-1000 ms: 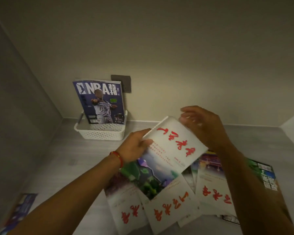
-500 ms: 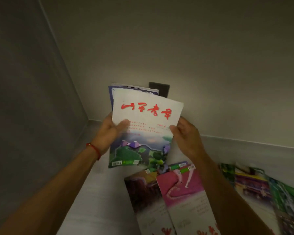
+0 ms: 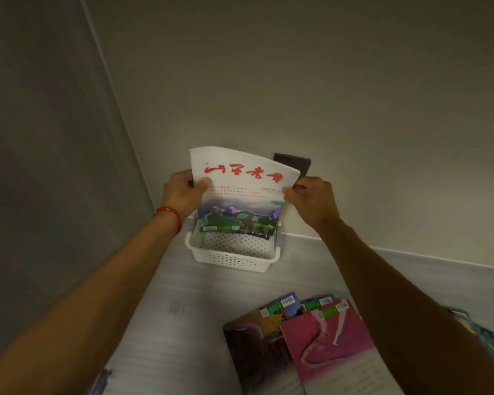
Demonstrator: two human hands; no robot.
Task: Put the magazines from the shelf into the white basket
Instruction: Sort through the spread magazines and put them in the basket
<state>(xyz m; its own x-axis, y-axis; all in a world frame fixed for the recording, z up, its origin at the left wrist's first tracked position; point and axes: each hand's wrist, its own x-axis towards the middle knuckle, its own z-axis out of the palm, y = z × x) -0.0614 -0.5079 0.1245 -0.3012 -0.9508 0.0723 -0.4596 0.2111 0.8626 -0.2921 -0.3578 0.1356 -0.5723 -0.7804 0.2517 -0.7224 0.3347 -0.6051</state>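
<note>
Left hand (image 3: 183, 195): it grips the left edge of the magazine, thumb across the front cover, fingers (image 3: 204, 184) closed on the paper; a red bracelet (image 3: 170, 213) circles the wrist.
Right hand (image 3: 311, 199): it pinches the right edge, fingers curled tight onto the cover and pages.
Magazine (image 3: 241, 192): held upright between the two hands, white cover with red characters on top, landscape picture below; its bottom edge dips inside the basket, just under the fingers.
White basket (image 3: 231, 259): directly below the hands, on the shelf, close against the back wall; perforated walls, the near part of its floor bare.
Behind the magazine: another magazine seems to stand in the basket, but I cannot tell for sure.
Dark plate (image 3: 293, 163): on the wall, just past the right fingers.
Remaining magazines (image 3: 311, 340): fanned on the shelf (image 3: 183, 323), well short of the fingers, on the right-hand side, a pink cover on top.
</note>
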